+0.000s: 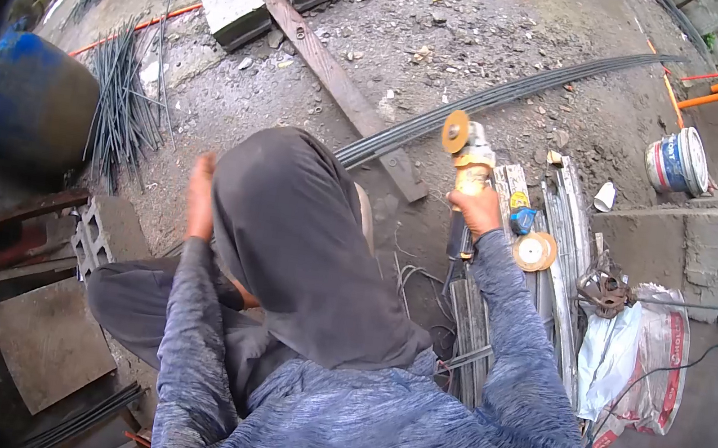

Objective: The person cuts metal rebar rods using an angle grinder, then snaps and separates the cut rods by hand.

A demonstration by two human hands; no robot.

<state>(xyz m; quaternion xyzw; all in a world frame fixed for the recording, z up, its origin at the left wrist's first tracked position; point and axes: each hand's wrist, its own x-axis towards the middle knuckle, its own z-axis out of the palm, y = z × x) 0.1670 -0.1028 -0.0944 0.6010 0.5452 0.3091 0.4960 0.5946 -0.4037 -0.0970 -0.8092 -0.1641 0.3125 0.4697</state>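
My right hand [479, 211] is wrapped round the yellow body of an angle grinder [473, 174], whose disc points up and away from me. To the left, my left hand [201, 194] is beside my raised knee, its fingers stretched and partly blurred. Nothing shows in that hand. A bundle of thin steel rods [522, 90] runs from near my knee to the far right, lying across a wooden plank [341, 86]. Close to my right wrist are a spare cutting disc [535, 252] and a blue tape measure [522, 220], on strips of wood.
Two concrete blocks [235, 10] stand by the plank's far end. Short cut rods [127, 94] lie in a heap beside a blue-stained drum [35, 100]. At right are a paint bucket [680, 162], a sack [659, 354] and a trailing black cable [657, 370].
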